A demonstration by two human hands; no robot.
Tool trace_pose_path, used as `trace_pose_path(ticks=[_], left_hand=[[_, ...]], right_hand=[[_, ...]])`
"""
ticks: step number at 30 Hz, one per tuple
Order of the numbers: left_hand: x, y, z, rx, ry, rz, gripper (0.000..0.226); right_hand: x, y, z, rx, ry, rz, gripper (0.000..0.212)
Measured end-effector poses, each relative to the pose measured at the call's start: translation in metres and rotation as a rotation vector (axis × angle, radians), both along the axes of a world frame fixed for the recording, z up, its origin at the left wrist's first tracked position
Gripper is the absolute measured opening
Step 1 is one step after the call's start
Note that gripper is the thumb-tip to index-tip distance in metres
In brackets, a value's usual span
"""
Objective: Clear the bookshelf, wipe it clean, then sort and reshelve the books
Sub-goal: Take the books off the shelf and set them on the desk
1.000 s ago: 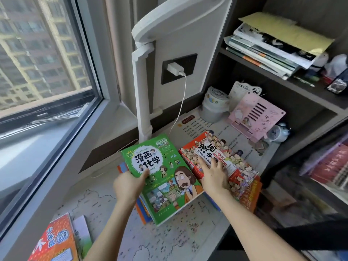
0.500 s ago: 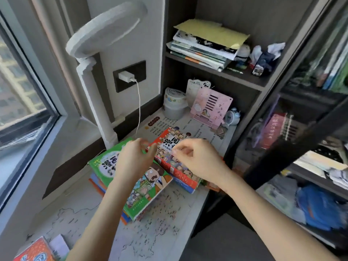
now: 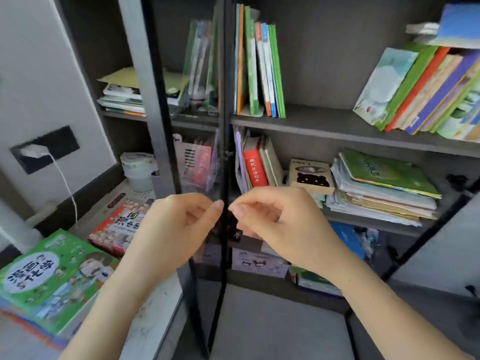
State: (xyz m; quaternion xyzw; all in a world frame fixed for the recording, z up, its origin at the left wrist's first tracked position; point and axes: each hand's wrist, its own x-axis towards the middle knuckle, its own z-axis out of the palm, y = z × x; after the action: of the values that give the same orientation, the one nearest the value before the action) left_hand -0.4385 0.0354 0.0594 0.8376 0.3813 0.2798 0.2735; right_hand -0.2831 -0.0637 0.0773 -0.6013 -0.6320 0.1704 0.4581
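A white charger (image 3: 32, 152) is plugged into a black socket plate (image 3: 61, 142) on the pale wall (image 3: 39, 61), above a desk (image 3: 155, 315); grey floor (image 3: 272, 328) below.

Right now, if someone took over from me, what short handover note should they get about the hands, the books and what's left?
Left hand: empty, fingers loosely curled, beside the glass door's edge.
Right hand: empty, loosely curled, just across that edge.
Books: green book and red book lie on the desk; upright books, a flat stack and leaning books fill the shelves.
Done: some books on the desk.
Left: empty shelves, wipe, sort, reshelve.
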Motion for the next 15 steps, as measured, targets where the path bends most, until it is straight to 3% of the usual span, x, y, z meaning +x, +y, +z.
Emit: trace_pose_path(ticks=[7,15], left_hand=[[0.125,-0.048,0.021,0.037,-0.011,-0.131,0.022],[0.245,-0.018,0.035,0.058,-0.094,-0.076,0.014]], right_hand=[[0.114,-0.075,0.005,-0.008,0.071,-0.212,0.018],[0.213,-0.066,0.011,0.097,0.002,-0.425,0.017]])
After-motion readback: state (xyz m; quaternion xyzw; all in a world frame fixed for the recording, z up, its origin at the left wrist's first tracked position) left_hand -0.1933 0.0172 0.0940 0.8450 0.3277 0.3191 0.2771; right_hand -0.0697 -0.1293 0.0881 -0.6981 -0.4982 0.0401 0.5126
